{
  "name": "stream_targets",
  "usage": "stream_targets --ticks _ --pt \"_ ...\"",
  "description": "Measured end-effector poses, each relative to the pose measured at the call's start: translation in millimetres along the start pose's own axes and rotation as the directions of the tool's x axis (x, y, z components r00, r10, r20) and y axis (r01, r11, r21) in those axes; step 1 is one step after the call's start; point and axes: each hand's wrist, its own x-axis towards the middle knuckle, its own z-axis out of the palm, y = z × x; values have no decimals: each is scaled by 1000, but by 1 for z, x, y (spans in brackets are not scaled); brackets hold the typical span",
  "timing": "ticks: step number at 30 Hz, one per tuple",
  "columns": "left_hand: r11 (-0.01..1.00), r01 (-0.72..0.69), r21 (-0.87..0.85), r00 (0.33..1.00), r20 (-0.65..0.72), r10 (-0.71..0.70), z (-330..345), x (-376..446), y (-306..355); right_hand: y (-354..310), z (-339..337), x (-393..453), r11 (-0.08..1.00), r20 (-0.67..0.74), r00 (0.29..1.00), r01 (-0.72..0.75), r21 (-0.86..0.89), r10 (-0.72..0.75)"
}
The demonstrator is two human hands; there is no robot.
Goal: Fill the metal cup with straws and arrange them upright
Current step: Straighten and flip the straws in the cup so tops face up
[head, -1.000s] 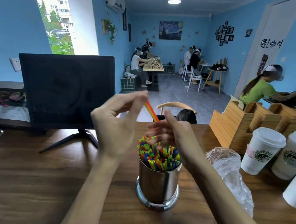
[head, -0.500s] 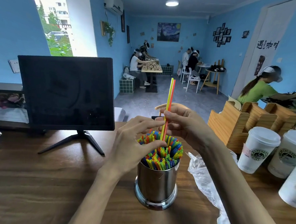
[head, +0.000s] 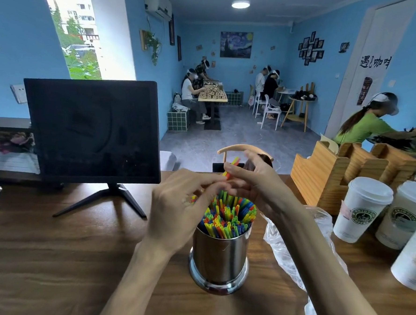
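On the tabletop (head: 50,257) nearest us stands the metal cup (head: 220,258), packed with upright coloured straws (head: 227,219). Above its rim our left hand (head: 177,211) spreads open, fingertips at the straw tops, while our right hand (head: 254,182) pinches two straws (head: 233,164), now tilted and lower than half a second ago. Behind stands a dark monitor (head: 92,128).

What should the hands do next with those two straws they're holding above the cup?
Probably lower them into the cup. The right hand pinches a yellow and a red straw tilted above the metal cup, and the left hand rests on the packed straws, seemingly holding a gap. Sliding them in there, then straightening them, looks like the next step.
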Motion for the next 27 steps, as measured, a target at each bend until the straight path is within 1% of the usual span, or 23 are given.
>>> stream_targets --ticks 1,3,5,7,8,10,12,15,16,17,18,20,22,24,25,26,27 --pt "1000 5 13 999 -45 -4 0 2 1 2 1 -1 1000 11 1000 11 -15 -11" --pt "999 44 -10 991 -126 -45 1 10 3 2 3 -6 991 52 997 67 -115 -61" --pt "987 109 -115 972 -194 -130 -1 22 5 0 4 -13 960 104 987 145 -239 -123" --pt "966 149 -211 954 -227 -196 -2 36 6 -1 5 -18 926 156 974 204 -318 -161" --pt "963 152 -224 951 -233 -205 -2 43 5 -1 6 -19 903 165 969 232 -363 -182" --pt "975 138 -174 959 -224 -176 3 51 -1 3 5 -17 828 135 960 279 -486 -245" --pt "983 148 -112 970 -176 -166 13 52 -12 11 1 -10 707 99 953 280 -650 -287" --pt "975 208 -73 973 -85 -214 28 42 -26 20 -5 -2 511 96 970 201 -836 -224" --pt "971 229 -67 972 -41 -232 31 37 -30 22 -7 -1 472 81 976 170 -865 -204" --pt "965 257 -48 966 30 -256 34 31 -35 23 -9 -1 461 65 978 151 -875 -197" --pt "958 285 -9 951 128 -282 35 25 -40 24 -11 0 473 53 978 146 -869 -204" --pt "940 324 104 878 336 -340 37 14 -49 26 -13 2 508 43 974 154 -848 -224" --pt "914 377 149 789 466 -401 33 7 -56 30 -16 3 541 55 975 166 -824 -214" --pt "855 510 89 698 538 -473 25 7 -57 33 -17 4 576 51 975 171 -800 -218" --pt "819 572 46 663 562 -495 21 7 -56 35 -18 4 586 45 972 176 -791 -232" --pt "793 609 1 651 570 -501 18 8 -56 36 -18 5 596 39 967 186 -781 -250" --pt "776 630 -39 661 552 -508 17 7 -56 37 -18 6 594 40 962 198 -780 -269"
